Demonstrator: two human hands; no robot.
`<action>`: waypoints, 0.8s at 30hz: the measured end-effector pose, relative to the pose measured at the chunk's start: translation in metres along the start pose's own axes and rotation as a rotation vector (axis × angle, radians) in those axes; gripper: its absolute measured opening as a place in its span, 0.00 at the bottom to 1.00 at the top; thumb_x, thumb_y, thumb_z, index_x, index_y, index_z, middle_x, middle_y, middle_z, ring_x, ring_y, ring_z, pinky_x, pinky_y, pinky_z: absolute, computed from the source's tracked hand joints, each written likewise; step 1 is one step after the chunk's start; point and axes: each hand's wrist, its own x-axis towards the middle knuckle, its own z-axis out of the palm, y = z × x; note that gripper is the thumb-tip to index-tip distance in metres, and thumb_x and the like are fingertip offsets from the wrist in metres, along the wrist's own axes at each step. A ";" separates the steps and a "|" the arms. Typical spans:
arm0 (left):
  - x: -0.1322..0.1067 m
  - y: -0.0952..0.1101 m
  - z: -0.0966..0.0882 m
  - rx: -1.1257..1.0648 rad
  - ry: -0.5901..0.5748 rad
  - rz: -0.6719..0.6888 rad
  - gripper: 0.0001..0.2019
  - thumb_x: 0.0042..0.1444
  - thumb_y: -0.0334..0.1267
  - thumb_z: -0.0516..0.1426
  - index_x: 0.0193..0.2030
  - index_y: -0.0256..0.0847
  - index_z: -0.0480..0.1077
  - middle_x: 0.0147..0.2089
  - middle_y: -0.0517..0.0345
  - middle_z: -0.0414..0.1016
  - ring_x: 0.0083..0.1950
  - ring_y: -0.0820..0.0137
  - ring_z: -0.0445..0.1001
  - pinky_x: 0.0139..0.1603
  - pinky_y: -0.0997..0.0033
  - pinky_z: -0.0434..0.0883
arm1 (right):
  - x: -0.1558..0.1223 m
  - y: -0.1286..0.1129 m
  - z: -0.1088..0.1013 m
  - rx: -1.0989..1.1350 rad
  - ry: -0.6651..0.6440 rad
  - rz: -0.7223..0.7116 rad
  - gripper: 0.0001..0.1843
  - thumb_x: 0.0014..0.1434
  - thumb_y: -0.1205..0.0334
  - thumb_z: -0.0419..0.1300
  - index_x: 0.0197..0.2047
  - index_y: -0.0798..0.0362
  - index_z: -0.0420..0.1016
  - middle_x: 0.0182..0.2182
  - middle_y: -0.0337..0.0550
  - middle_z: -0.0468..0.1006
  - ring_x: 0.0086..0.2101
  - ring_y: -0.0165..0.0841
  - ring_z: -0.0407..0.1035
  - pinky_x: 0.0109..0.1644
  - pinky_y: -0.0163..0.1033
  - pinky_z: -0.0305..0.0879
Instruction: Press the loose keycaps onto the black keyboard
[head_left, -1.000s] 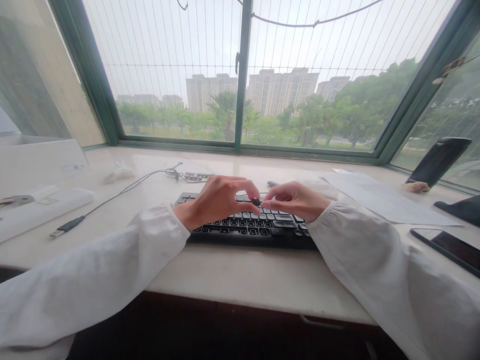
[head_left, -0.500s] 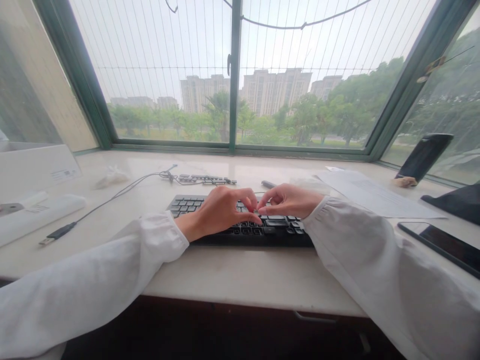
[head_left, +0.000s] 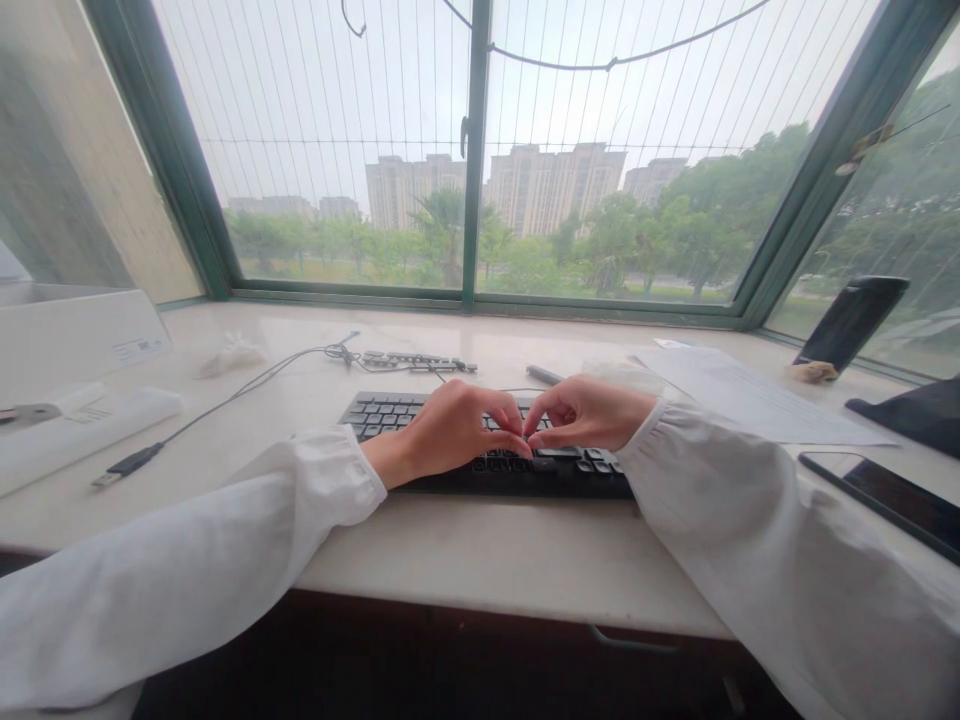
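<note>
The left hand (head_left: 457,430) and right hand (head_left: 589,412) meet fingertip to fingertip over the black keyboard (head_left: 480,455), fingers curled and pinched together; whether they grip anything is too small to tell. The keyboard lies directly under both hands on the pale sill (head_left: 465,550), with a USB cable (head_left: 225,395) to the left and a phone (head_left: 889,490) well apart on the right.

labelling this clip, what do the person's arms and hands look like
Both arms wear loose, billowy white sleeves gathered at the cuffs. The left hand and right hand are bare: no gloves, and no rings, watch or markings that show.
</note>
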 end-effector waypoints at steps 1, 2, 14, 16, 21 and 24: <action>0.000 0.000 -0.002 0.023 -0.016 0.022 0.11 0.54 0.48 0.65 0.34 0.43 0.80 0.31 0.64 0.81 0.30 0.76 0.73 0.35 0.79 0.62 | 0.000 0.000 0.000 -0.009 0.005 -0.007 0.28 0.52 0.38 0.60 0.41 0.55 0.82 0.16 0.29 0.57 0.20 0.24 0.51 0.23 0.34 0.42; 0.000 -0.001 -0.005 0.053 -0.039 0.052 0.10 0.57 0.47 0.63 0.36 0.43 0.80 0.31 0.64 0.81 0.30 0.77 0.72 0.34 0.79 0.62 | -0.001 0.001 0.000 -0.017 0.009 -0.012 0.28 0.53 0.39 0.60 0.41 0.55 0.82 0.16 0.29 0.57 0.20 0.24 0.51 0.23 0.34 0.43; -0.004 -0.010 -0.018 0.236 -0.179 0.293 0.12 0.65 0.42 0.56 0.44 0.45 0.81 0.38 0.62 0.80 0.29 0.80 0.68 0.33 0.77 0.58 | 0.000 0.002 0.004 -0.073 0.051 -0.003 0.22 0.49 0.41 0.63 0.34 0.52 0.82 0.18 0.32 0.65 0.21 0.26 0.56 0.25 0.33 0.50; -0.005 -0.010 -0.018 0.251 -0.179 0.317 0.12 0.65 0.42 0.56 0.45 0.46 0.81 0.39 0.62 0.80 0.29 0.80 0.68 0.32 0.77 0.58 | 0.000 0.003 0.004 -0.080 0.059 -0.012 0.21 0.49 0.42 0.63 0.33 0.51 0.82 0.18 0.32 0.66 0.21 0.26 0.56 0.25 0.33 0.51; -0.006 -0.012 -0.018 0.284 -0.182 0.353 0.12 0.65 0.42 0.55 0.48 0.49 0.80 0.39 0.62 0.80 0.30 0.79 0.70 0.32 0.77 0.58 | 0.001 0.004 0.004 -0.078 0.075 -0.023 0.20 0.48 0.43 0.63 0.32 0.51 0.82 0.18 0.32 0.66 0.21 0.25 0.56 0.25 0.33 0.51; -0.006 -0.012 -0.018 0.300 -0.180 0.366 0.12 0.65 0.42 0.55 0.48 0.49 0.80 0.38 0.62 0.79 0.30 0.79 0.70 0.32 0.77 0.58 | 0.001 0.004 0.005 -0.079 0.082 -0.028 0.19 0.48 0.43 0.63 0.32 0.51 0.82 0.17 0.32 0.65 0.20 0.25 0.55 0.25 0.32 0.51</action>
